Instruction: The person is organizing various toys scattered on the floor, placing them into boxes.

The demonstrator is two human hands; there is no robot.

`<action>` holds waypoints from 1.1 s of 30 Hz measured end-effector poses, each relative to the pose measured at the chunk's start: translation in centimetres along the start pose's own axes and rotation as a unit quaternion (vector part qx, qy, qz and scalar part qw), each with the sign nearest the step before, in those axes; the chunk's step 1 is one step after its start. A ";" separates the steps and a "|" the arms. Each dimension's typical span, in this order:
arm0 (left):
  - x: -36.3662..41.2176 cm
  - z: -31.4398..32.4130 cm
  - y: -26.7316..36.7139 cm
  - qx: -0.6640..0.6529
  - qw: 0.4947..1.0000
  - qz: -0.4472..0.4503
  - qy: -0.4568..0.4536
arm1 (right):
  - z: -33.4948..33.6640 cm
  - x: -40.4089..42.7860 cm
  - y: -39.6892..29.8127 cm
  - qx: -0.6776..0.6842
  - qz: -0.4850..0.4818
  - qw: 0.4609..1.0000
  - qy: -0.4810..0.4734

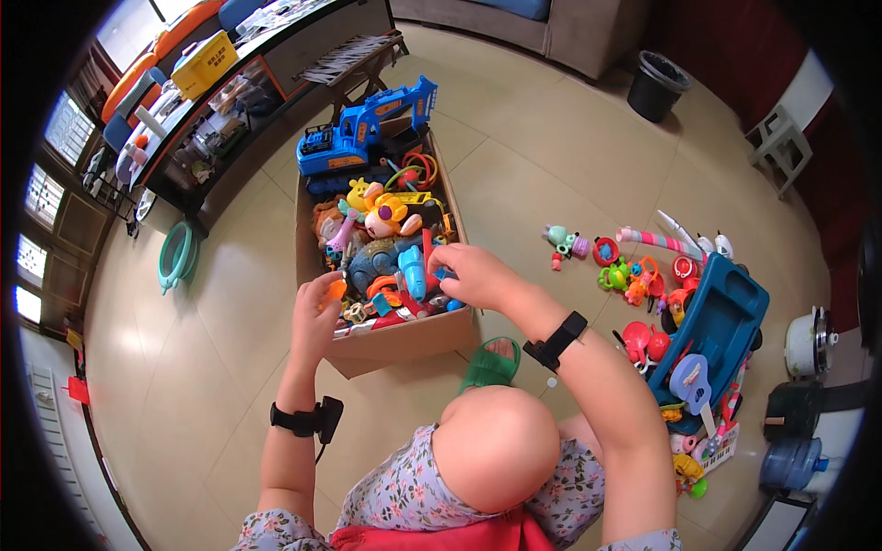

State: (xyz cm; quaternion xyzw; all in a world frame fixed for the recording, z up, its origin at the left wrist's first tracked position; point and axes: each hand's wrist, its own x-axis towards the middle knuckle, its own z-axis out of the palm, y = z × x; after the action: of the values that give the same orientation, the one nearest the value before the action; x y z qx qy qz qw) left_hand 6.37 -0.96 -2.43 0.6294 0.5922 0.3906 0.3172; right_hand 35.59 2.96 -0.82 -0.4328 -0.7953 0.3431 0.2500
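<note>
A cardboard box (403,342) full of toys stands on the floor before me. At its near left corner, my left hand (318,310) has an orange plastic piece (335,292) between its fingers. My right hand (468,272) is over the right side of the box, its fingertips around or just beside a red and blue toy piece (428,253); whether they grip it I cannot tell. Between the hands lie a light blue toy (413,272) and a grey-blue toy dinosaur (372,265). Behind them are a plush toy with orange and white parts (386,217) and a blue toy excavator (344,144).
To the right, a dark blue plastic tray (716,324) stands tilted among loose toys, with a purple toy guitar (690,380) against it. A black bin (657,86) and a grey stool (782,148) are farther back. A green basin (177,255) lies left, near a long table (258,58).
</note>
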 end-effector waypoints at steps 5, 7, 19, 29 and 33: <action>-0.1 0.2 -0.1 0.167 0.986 0.030 0.001 | -0.4 -1.5 3.0 0.015 0.015 0.999 0.044; 0.0 1.4 2.2 0.152 0.987 0.044 0.001 | -2.0 -2.6 4.1 -0.008 0.058 0.998 0.038; 2.4 22.9 12.7 0.012 0.941 0.206 -0.268 | -8.1 -14.8 15.9 -0.294 0.406 0.861 -0.091; 4.2 43.8 2.8 0.224 0.907 0.050 -0.352 | -6.7 -16.0 23.9 -0.394 0.390 0.832 -0.015; 5.1 46.7 0.8 0.271 0.895 0.013 -0.355 | -5.0 -15.2 27.1 -0.413 0.379 0.828 0.023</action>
State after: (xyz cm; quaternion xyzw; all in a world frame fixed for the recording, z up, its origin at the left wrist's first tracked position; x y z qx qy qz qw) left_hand 47.25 7.02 -24.21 0.7956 0.5147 -0.0298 0.3181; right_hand 60.70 2.10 -19.78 -0.7708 -0.6303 0.0403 -0.0835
